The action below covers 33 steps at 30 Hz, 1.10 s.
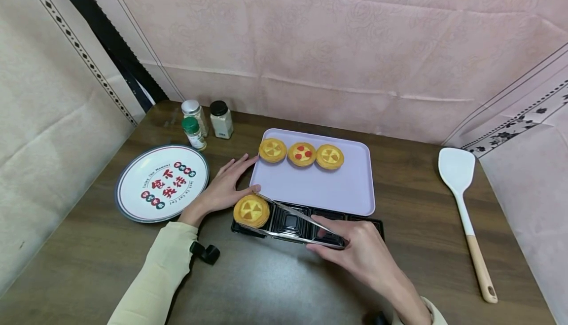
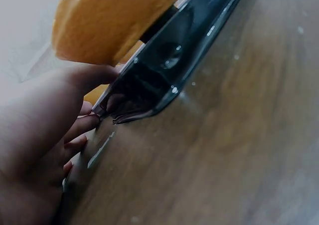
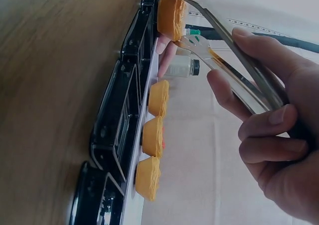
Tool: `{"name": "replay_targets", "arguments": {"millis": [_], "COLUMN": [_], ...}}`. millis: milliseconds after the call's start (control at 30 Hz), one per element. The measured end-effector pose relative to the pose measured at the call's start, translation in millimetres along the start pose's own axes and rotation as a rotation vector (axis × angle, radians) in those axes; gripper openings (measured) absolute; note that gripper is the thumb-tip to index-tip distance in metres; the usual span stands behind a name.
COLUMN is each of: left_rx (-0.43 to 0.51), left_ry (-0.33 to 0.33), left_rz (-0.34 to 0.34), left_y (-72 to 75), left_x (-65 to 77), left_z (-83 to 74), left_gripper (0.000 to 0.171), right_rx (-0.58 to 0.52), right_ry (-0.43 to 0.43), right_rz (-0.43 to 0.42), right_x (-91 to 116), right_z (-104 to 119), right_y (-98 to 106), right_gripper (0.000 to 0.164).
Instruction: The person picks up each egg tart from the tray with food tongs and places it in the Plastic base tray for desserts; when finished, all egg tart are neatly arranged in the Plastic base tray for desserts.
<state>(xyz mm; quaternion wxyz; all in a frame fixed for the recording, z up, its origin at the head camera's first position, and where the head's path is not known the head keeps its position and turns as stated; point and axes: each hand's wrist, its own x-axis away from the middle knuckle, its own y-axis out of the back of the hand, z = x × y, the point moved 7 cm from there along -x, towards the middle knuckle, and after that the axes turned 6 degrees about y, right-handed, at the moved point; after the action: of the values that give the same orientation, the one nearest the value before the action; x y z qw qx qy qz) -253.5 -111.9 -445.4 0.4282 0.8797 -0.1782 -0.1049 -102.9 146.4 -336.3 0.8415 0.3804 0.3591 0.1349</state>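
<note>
My right hand [image 1: 366,248] holds metal food tongs [image 3: 234,55], thumb on one arm and fingers round the other. Between their tips is a yellow egg tart [image 1: 251,211], held over the left end compartment of a black plastic tray [image 1: 290,222]. In the left wrist view this tart [image 2: 99,25] is tilted and its base stands above the rim. My left hand [image 1: 224,187] lies at the tray's left end with fingers spread, its thumb touching the rim beside the tart. Three more tarts [image 1: 302,154] sit in a row on a lavender tray [image 1: 310,187], the middle one topped with red pieces.
A round plate with red lettering [image 1: 153,169] lies on the left. Behind it stand a white-capped jar [image 1: 195,113], a green-capped bottle [image 1: 194,134] and a black-capped jar [image 1: 221,120]. A white spatula [image 1: 463,211] with a wooden handle lies at right. Pale cloth hangs behind the table.
</note>
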Motion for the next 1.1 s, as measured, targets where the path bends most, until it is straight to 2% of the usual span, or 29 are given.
{"name": "replay_targets", "arguments": {"millis": [567,800,933,1100], "left_rx": [0.012,0.014,0.024,0.027], "left_ry": [-0.009,-0.028,-0.02,-0.006], "left_rz": [-0.002,-0.007,-0.002,0.001], "left_y": [1.4,2.9,3.0,1.4], "left_x": [1.2,1.4,1.7,2.2], "left_z": [-0.8,-2.9,-2.4,-1.0], "left_gripper": [0.075,0.075,0.075,0.076], "right_rx": [0.026,0.021,0.011,0.048], "right_ry": [0.005,-0.08,-0.101,-0.137], "right_rz": [0.021,0.014,0.0,-0.055], "right_x": [0,0,-1,-3], "right_z": [1,-1,-2,-8], "right_y": [-2,1,6,22], "right_gripper": [0.044,0.048,0.049,0.051]}}
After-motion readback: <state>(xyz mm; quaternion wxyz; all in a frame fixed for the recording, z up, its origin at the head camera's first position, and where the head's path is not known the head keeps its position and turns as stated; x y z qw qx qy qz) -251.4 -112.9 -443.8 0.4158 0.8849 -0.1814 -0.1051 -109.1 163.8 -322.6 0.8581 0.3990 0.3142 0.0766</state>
